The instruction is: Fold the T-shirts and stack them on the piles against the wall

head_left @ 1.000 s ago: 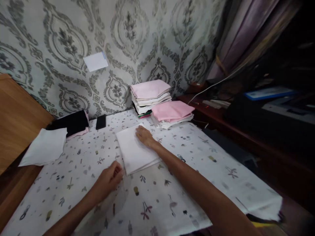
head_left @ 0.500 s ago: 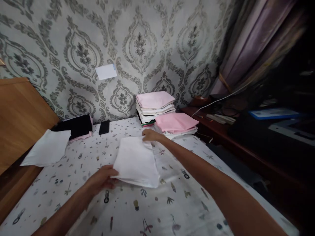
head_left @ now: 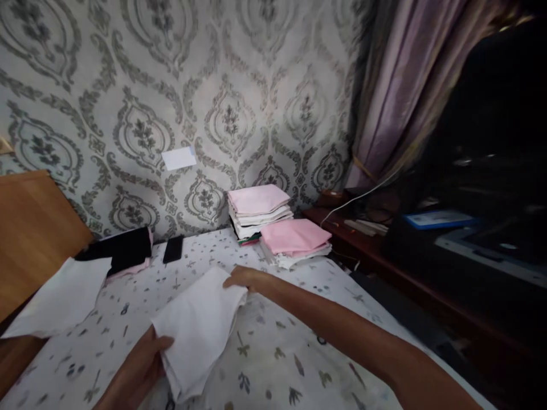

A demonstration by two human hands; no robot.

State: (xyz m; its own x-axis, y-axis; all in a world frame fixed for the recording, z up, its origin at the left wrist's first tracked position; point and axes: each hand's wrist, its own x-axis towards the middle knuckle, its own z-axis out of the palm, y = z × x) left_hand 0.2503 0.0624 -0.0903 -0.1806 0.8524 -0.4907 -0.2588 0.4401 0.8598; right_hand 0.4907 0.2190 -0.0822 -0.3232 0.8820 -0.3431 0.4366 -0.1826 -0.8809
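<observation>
A folded white cloth [head_left: 199, 333] is held between my two hands, tilted over the patterned bedsheet. My left hand [head_left: 149, 356] grips its near left corner, thumb on top and the other fingers underneath. At the far right corner, my right hand [head_left: 243, 279] pinches the cloth's edge, its fingers partly hidden. Beyond my right hand stands a stack topped with a bright pink folded cloth [head_left: 294, 236]. Behind that is a taller stack with a pale pink cloth [head_left: 258, 198] on top.
Another white cloth [head_left: 62, 296] lies at the left by a wooden headboard [head_left: 38, 228]. Near the wall are a black folded cloth [head_left: 117, 250] and a dark phone [head_left: 173, 249]. A dark red table [head_left: 314, 215] with a white cable [head_left: 363, 196] borders the bed on the right.
The white cloth has turned and shifted left, with both hands still on it. My left hand has its thumb over the corner now. The camera view has tilted up.
</observation>
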